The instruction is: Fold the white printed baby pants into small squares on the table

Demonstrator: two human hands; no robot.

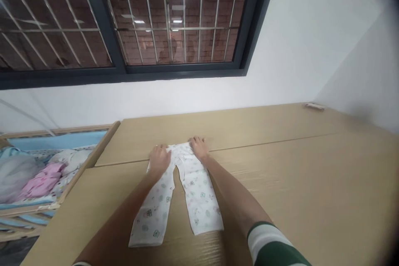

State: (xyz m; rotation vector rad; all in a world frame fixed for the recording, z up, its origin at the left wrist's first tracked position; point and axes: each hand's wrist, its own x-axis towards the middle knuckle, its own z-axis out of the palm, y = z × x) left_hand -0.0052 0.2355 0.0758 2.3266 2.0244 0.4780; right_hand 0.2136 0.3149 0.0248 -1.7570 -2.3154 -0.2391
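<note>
A pair of white printed baby trousers (202,199) is laid flat on the wood-coloured tabletop (296,183), with the waistband placed toward the window (183,70) and both legs spread toward the wearer. The left corner of the waistband is covered by the left hand (160,160), the right corner by the right hand (199,148); the fingers are bent over the cloth, but whether it is pinched or merely pressed cannot be told. At the left, a pink cloth (45,181) is held in a wooden crib (102,141).
</note>
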